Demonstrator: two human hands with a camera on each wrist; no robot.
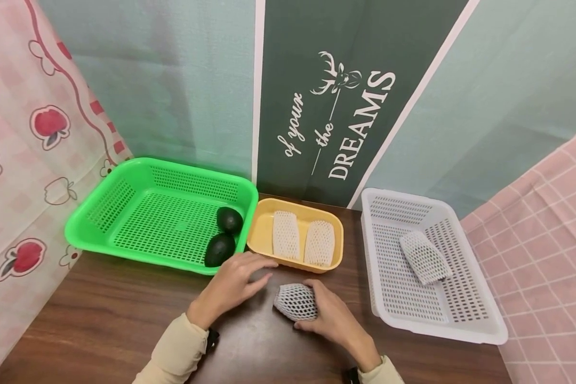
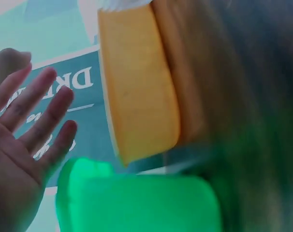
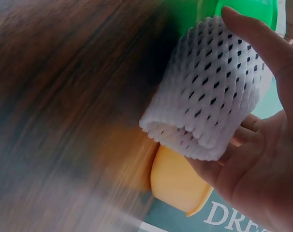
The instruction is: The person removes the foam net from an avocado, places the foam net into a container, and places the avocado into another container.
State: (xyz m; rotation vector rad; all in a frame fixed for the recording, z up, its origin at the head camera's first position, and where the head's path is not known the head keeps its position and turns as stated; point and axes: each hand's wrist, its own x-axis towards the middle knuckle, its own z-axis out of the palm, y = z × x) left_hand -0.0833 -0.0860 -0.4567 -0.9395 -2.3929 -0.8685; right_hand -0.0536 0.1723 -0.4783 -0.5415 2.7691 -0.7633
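Note:
My right hand (image 1: 333,314) holds a white foam fruit net (image 1: 296,302) just above or on the table, thumb on one side and fingers on the other. Something dark shows through its mesh, and the net's near end gapes in the right wrist view. To its left my left hand (image 1: 237,280) is apart from the net, fingers extended and holding nothing. Two black-green avocados (image 1: 220,249) lie in the right end of the green basket (image 1: 91,241). Two flat foam nets (image 1: 286,235) lie in the yellow tray (image 1: 261,226) behind my hands.
A white perforated basket (image 1: 381,282) stands at the right with a foam net (image 1: 424,257) in it; its contents are hard to tell. Brown wooden table (image 1: 101,325) lies in front. A printed cloth (image 1: 211,80) hangs behind the containers, with patterned cloths at both sides.

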